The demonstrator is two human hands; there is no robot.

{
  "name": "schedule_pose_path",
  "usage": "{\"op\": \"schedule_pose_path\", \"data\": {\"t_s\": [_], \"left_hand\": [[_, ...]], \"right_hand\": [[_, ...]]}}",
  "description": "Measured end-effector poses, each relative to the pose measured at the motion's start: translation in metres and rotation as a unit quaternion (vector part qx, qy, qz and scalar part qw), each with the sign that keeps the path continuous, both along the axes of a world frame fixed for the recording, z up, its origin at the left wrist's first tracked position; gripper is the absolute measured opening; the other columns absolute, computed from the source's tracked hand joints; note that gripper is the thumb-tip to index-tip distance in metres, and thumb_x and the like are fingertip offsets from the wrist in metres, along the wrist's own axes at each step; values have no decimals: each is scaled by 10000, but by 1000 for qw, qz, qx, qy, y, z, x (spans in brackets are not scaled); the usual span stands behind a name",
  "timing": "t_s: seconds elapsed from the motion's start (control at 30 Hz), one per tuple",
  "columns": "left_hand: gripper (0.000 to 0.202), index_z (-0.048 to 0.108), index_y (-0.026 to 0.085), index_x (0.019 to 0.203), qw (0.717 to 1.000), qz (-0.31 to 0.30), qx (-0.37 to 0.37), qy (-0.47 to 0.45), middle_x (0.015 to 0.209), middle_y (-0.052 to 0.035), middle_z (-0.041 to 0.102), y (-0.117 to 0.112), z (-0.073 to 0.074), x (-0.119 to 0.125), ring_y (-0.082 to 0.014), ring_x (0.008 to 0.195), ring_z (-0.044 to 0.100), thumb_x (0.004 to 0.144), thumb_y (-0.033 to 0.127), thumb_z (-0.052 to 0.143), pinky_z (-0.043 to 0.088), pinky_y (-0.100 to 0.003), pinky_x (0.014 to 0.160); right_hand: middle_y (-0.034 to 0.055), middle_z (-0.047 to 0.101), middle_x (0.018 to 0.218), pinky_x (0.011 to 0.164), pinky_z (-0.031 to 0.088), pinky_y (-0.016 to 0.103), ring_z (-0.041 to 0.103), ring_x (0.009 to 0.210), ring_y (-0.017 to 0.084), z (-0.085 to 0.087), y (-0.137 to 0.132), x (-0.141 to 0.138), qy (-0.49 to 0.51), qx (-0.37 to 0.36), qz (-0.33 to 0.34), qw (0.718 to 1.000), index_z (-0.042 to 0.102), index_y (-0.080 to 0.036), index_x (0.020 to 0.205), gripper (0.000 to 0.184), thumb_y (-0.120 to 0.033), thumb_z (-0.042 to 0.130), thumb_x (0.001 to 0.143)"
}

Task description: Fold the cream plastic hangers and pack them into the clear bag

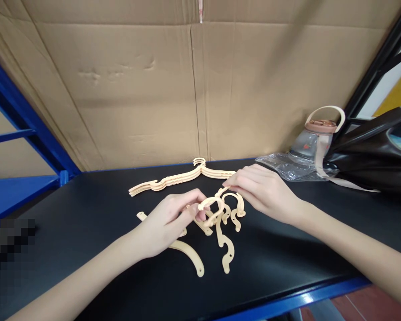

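Observation:
My left hand [173, 216] is closed, thumb and fingers pinching a curved cream plastic hanger hook [215, 199] above the table. My right hand [262, 191] is closed too, its fingertips on a slim cream hanger piece [223, 191] just beyond the hook. Whether the two pieces touch, I cannot tell. Under and between my hands lie several loose hanger parts: a wavy arm piece [227, 254], a long curved strip [190, 254] and more hooked pieces [235, 218]. My left hand partly covers some of them. Behind my hands rests a stack of whole cream hangers [180, 178], its right end hidden by my right hand.
The black tabletop [103, 214] has a blue metal edge [297, 298]. Tall cardboard [137, 89] stands behind it. At the right are a strapped water bottle [309, 142], clear plastic wrap [280, 166] and a black bag [370, 147]. A blue frame [23, 107] rises at left.

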State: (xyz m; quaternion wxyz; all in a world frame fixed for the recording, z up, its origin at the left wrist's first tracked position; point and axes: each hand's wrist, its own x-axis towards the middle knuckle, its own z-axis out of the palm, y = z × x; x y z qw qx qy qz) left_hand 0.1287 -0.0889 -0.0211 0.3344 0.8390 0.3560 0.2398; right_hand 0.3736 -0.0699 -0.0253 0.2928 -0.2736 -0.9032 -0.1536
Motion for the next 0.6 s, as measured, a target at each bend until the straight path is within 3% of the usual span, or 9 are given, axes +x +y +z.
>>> {"op": "schedule_pose_path", "data": {"t_s": [0.13,0.3,0.43,0.6], "left_hand": [[285,532,184,814,999,7,41,16,712,10,603,1,1,1,-126,648,563,959,359,359,437,-234,627],[278,542,179,824,995,34,89,-43,713,16,544,0,-2,1,-111,649,537,972,299,340,457,-223,633],[253,551,180,855,992,59,64,-92,679,26,534,0,-3,3,-108,624,552,966,287,351,476,-216,594],[243,556,174,827,989,79,15,-124,658,31,529,4,-4,5,-101,583,555,945,307,391,492,-217,560]], "right_hand": [[62,684,994,780,395,313,585,890,178,0,0,1,-4,-12,1,1000,614,-173,1030,215,-167,408,970],[51,677,1026,837,389,326,569,959,177,2,0,-2,-11,-84,26,996,624,-199,1089,231,-190,425,972],[41,682,1043,886,387,343,593,984,172,0,4,-2,-26,-194,31,980,619,-198,1093,259,-140,398,972],[34,693,941,862,411,341,613,918,180,-6,13,1,-67,-213,27,974,658,-185,983,285,-86,393,948]]}}
